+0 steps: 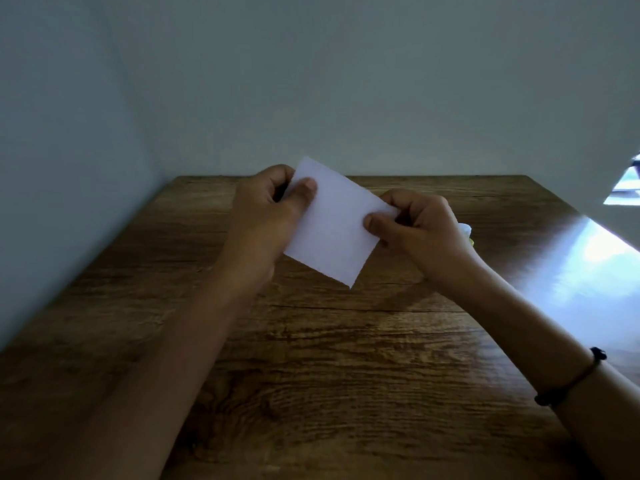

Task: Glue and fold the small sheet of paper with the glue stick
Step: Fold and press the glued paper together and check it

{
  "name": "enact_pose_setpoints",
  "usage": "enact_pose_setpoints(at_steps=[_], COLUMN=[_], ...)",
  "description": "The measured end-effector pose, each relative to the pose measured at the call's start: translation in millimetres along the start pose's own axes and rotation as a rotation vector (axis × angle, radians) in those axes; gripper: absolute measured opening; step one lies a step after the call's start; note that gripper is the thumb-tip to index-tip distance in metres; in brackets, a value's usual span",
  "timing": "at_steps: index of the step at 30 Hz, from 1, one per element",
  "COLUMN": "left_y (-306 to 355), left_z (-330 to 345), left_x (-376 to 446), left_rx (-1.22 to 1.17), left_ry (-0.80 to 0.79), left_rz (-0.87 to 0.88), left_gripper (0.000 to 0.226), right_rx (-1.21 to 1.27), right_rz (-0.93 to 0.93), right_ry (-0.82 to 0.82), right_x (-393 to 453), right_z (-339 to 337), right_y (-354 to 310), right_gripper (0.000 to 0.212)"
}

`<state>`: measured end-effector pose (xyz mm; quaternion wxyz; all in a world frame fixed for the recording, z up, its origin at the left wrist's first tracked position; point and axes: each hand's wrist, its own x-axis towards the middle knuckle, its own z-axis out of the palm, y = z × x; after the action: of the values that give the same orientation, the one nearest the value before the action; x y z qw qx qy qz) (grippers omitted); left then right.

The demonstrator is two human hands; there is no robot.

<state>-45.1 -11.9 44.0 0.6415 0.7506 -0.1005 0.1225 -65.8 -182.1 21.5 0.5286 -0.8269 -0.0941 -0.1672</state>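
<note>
A small white sheet of paper is held up above the wooden table, tilted so one corner points down. My left hand pinches its upper left edge with thumb on the front. My right hand pinches its right edge the same way. Behind my right hand a small white and yellow-green object peeks out on the table; it may be the glue stick, mostly hidden.
Pale walls close the table in at the back and on the left. Bright light glares on the table's right side. A dark cord bracelet sits on my right forearm.
</note>
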Motion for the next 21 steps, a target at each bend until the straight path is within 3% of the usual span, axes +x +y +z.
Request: enact_pose_setpoints(at_steps=[3,7,9,11,14,18,21], left_y=[-2.9,-8.0,-11.7,-15.4,-23.6,-32.6,-36.7], left_z=[-2.8,0.7,0.2,-4.4,-13.3,-16.9,-13.6], left_x=[6.9,6.2,1.1,-6.3,-17.8,-31.9,-38.8], left_rx=[-0.279,-0.320,-0.155,0.149,0.560,0.742,0.757], left_ry=[0.062,0.161,0.189,0.113,-0.076,-0.197,-0.226], left_rz=[-0.167,-0.215,-0.170,-0.069,-0.019,-0.013,0.068], left_gripper=[0.017,0.014,0.032,0.042,0.030,0.014,0.021], right_rx=[0.237,0.391,0.316,0.123,-0.165,-0.403,-0.508], right_rz=[0.108,0.241,0.275,0.289,0.276,0.295,0.317], right_ry=[-0.031,-0.045,-0.016,-0.024,-0.172,-0.473,-0.535], right_x=[-0.9,-1.9,-1.9,-3.2,-9.5,-17.5,-18.9], right_z=[-0.5,0.4,0.2,0.0,-0.2,-0.2,1.9], right_y=[-2.2,-2.6,-2.6,-3.1,-5.8,-11.3,-11.9], right_gripper=[0.015,0.010,0.015,0.032,0.037,0.016,0.013])
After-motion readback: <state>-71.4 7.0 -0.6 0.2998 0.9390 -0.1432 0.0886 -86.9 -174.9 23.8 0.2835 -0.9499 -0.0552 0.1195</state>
